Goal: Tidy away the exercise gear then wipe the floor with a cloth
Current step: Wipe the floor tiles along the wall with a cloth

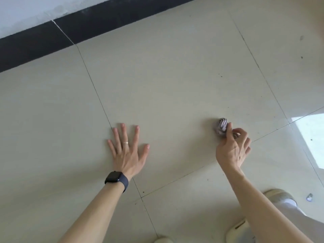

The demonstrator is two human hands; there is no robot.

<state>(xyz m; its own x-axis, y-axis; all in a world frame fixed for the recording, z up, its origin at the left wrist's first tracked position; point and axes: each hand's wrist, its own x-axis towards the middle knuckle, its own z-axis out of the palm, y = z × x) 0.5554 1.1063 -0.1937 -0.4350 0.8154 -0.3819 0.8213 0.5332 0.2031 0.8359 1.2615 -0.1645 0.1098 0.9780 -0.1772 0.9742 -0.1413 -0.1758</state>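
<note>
Wiping step: my right grip [231, 148] pinches the bunched lilac cloth [221, 127] on the beige tiled floor [166, 85], left grip [127, 151] flat, released. Next I'd sweep across.

I see smooth, glossy tile floor [175, 76] catching a bright glare, matt black skirting [35, 46], matt white wall [26, 13], soft matt cloth [221, 127], thin shiny metal ring [125, 142], watch [116, 179] with glossy dark face and matt strap

L hand [126, 153] flat on floor [175, 76]; R hand [232, 146] pinches bunched cloth [221, 127].
</note>
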